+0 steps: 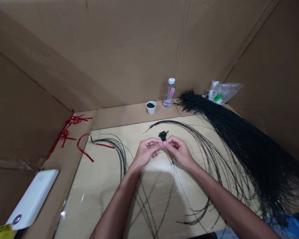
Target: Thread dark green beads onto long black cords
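My left hand (pixel 147 152) and my right hand (pixel 178 151) meet over the middle of the board, thumbs and fingertips pinched together. A thin black cord (pixel 173 176) runs down from between the fingertips, with a small dark bead or knot (pixel 173 162) partway along it. Whatever else sits in the pinch is too small to make out. Just beyond the fingertips lies a little pile of black beads (pixel 162 135). Loose black cords (pixel 201 141) curve round on the right of my hands, and another bunch of cords (pixel 122 154) lies on the left.
At the back stand a white cup (pixel 151 109) of dark beads and a clear bottle (pixel 169 94). A thick black cord bundle (pixel 229 139) fills the right side, near a plastic bag (pixel 223 93). Red ribbons (pixel 83 151) and a white power bank (pixel 35 196) lie left. Cardboard walls (pixel 139 49) surround the board.
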